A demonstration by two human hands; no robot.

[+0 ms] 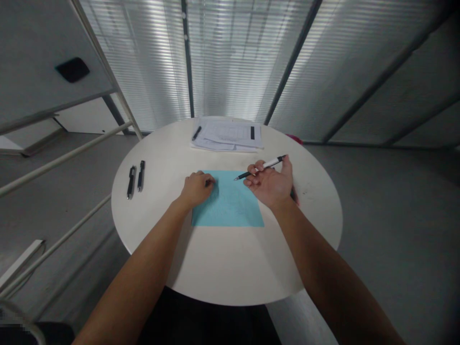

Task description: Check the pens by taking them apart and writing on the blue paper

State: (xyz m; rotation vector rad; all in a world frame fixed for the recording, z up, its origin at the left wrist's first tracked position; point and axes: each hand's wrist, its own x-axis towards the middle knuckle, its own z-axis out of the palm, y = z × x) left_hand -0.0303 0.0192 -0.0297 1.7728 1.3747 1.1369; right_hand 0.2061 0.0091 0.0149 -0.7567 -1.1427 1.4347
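A light blue sheet of paper lies flat on the white round table. Over its upper left edge rests my left hand, fingers curled in; a small dark spot shows between thumb and fingers, and whether it is an object or shadow is unclear. My right hand is turned palm up at the sheet's upper right. Its fingers hold a white and black pen aslant, the tip pointing left over the paper. Faint marks appear on the sheet, too blurred to read.
Two dark pens lie at the table's left. A stack of printed papers with a black pen on it sits at the far edge. Part of a dark reddish item shows beside my right wrist. Pale metal rails stand left.
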